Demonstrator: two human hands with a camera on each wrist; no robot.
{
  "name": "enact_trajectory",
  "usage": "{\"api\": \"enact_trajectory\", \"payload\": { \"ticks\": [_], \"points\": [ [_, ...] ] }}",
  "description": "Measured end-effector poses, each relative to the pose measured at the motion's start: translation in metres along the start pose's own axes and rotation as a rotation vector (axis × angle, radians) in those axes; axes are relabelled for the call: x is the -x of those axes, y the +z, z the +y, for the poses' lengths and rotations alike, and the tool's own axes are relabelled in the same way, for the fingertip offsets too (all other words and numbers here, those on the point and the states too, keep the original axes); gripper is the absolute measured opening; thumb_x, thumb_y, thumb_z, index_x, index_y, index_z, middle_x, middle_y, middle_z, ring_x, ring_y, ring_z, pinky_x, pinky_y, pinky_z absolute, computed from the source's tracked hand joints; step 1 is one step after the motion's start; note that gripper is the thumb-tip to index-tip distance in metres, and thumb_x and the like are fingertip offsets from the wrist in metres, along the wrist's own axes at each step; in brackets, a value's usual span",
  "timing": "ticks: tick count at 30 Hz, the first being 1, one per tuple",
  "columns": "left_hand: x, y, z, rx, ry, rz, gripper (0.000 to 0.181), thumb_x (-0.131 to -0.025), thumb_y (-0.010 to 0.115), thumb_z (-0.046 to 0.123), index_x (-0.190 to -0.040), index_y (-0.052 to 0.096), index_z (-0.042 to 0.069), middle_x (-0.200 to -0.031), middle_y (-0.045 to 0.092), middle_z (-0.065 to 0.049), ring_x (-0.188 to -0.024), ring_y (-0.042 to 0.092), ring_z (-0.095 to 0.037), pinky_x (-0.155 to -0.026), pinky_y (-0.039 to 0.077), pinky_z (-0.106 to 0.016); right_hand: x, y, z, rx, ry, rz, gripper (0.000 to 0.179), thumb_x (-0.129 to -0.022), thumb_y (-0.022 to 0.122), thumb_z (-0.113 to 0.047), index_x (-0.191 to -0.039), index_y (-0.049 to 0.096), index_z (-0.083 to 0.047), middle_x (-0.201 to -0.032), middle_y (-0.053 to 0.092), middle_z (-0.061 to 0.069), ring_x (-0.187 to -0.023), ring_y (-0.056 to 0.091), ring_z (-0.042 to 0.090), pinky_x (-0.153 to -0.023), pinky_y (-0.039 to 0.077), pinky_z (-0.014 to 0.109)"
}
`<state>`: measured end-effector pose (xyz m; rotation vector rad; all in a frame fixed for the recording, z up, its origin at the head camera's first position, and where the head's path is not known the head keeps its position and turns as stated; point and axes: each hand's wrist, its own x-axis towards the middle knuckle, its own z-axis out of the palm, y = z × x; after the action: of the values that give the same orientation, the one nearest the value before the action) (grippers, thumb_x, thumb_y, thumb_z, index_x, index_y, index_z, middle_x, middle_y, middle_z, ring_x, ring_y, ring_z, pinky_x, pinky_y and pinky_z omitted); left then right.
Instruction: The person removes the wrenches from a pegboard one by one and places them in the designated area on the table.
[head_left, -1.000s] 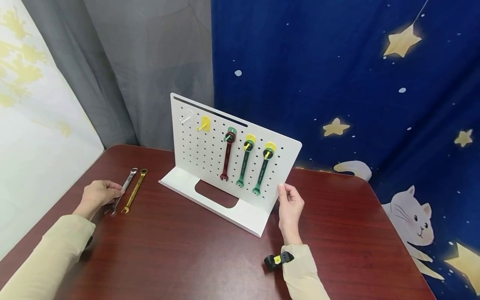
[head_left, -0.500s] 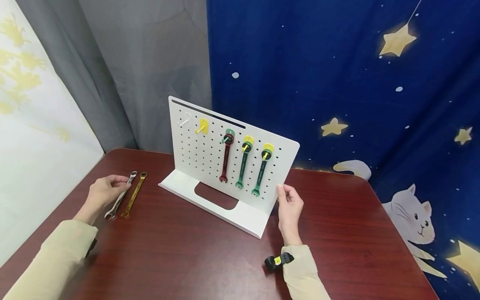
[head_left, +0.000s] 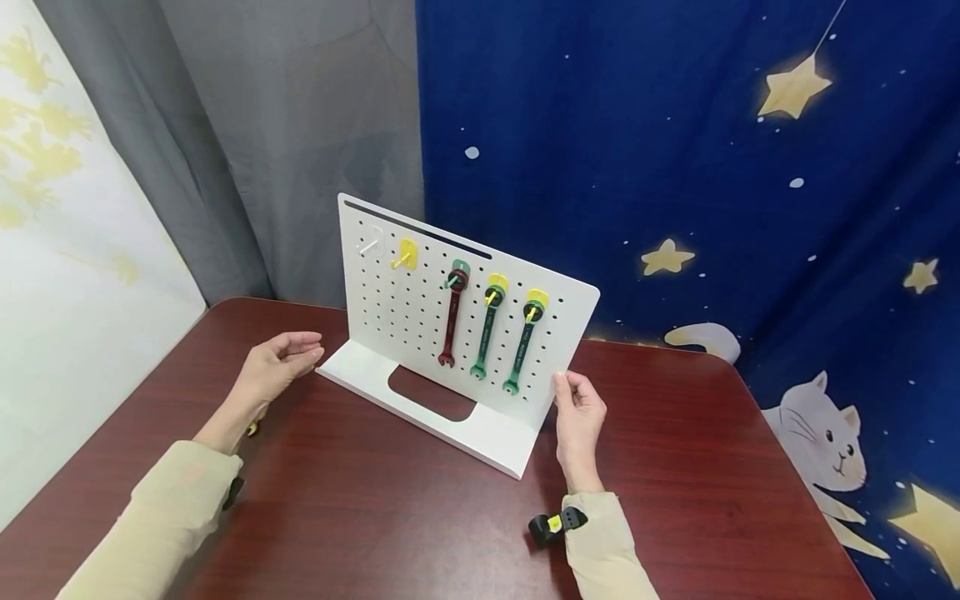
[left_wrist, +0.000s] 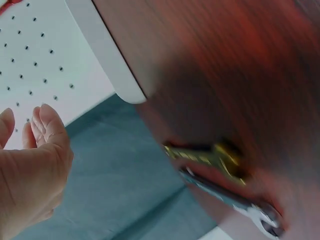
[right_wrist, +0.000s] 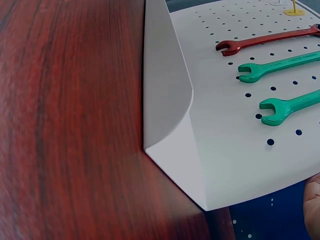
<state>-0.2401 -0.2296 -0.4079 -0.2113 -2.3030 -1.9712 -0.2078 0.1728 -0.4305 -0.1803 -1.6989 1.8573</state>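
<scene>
A white pegboard [head_left: 427, 312] stands tilted back on its base on the table. From its hooks hang a red wrench [head_left: 452, 321] and two green wrenches, one in the middle [head_left: 487, 333] and one on the right [head_left: 522, 350]. My left hand [head_left: 273, 367] is in the air by the board's left end, fingers nearly straight and nothing in them. Under it, in the left wrist view, a gold wrench [left_wrist: 205, 157] and a silver wrench [left_wrist: 230, 199] lie on the table. My right hand [head_left: 580, 412] pinches the board's right edge between thumb and fingers.
A white hook [head_left: 371, 244] and a yellow hook [head_left: 405, 254] at the board's upper left carry nothing. The dark red table [head_left: 360, 517] runs round the base. Grey [head_left: 315, 125] and blue curtains [head_left: 562, 167] hang close behind its far edge.
My left hand has left the silver wrench and moved right, towards the board, now covering most of the gold wrench in the head view. My right hand stays on the board's edge.
</scene>
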Motion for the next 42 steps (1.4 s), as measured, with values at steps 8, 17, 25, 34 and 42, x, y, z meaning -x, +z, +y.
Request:
{"api": "enact_trajectory", "payload": {
  "ticks": [8,17,25,34,42],
  "points": [
    [-0.004,0.038,0.014,0.003,0.025,-0.019,0.041,-0.09,0.063,0.008,-0.123,0.05,-0.011,-0.094,0.064,0.016,-0.088,0.062,0.005,-0.076,0.05,-0.011,0.001,-0.001,-0.002,0.013,0.011,0.01,0.018,-0.087,0.067,-0.012,-0.087,0.064,0.006,-0.071,0.061,-0.009,-0.064,0.051,0.002,-0.059,0.046,0.015],
    [-0.013,0.084,0.022,0.006,0.002,-0.044,0.044,-0.089,0.064,0.011,-0.125,0.051,-0.01,-0.114,0.061,-0.019,-0.088,0.06,0.007,-0.078,0.05,-0.013,0.001,-0.001,0.0,0.006,0.005,0.01,0.019,-0.087,0.067,-0.012,-0.087,0.063,0.007,-0.067,0.058,-0.008,-0.061,0.048,0.004,-0.057,0.043,0.015],
    [-0.02,0.121,0.027,0.051,-0.006,-0.053,0.038,-0.089,0.063,0.008,-0.123,0.054,-0.006,-0.121,0.057,-0.027,-0.087,0.059,0.007,-0.08,0.048,-0.012,0.002,-0.001,-0.002,0.023,0.015,0.012,0.021,-0.087,0.067,-0.014,-0.089,0.064,0.007,-0.07,0.06,-0.009,-0.064,0.05,0.006,-0.058,0.045,0.015],
    [-0.024,0.146,0.03,0.054,0.007,-0.009,0.037,-0.088,0.065,0.01,-0.122,0.056,-0.003,-0.122,0.059,-0.022,-0.102,0.061,-0.015,-0.081,0.048,-0.013,0.002,0.0,-0.003,0.016,0.012,0.012,0.02,-0.087,0.067,-0.011,-0.09,0.063,0.009,-0.07,0.06,-0.01,-0.064,0.051,0.009,-0.058,0.045,0.016],
    [-0.022,0.16,0.043,0.07,-0.014,0.053,0.038,-0.087,0.067,0.008,-0.122,0.056,-0.003,-0.123,0.058,-0.021,-0.109,0.057,-0.03,-0.075,0.045,-0.009,0.002,0.0,-0.002,0.015,0.02,-0.002,0.023,-0.088,0.066,-0.011,-0.093,0.062,0.012,-0.07,0.06,-0.01,-0.065,0.051,0.005,-0.06,0.046,0.016]
  ]
}}
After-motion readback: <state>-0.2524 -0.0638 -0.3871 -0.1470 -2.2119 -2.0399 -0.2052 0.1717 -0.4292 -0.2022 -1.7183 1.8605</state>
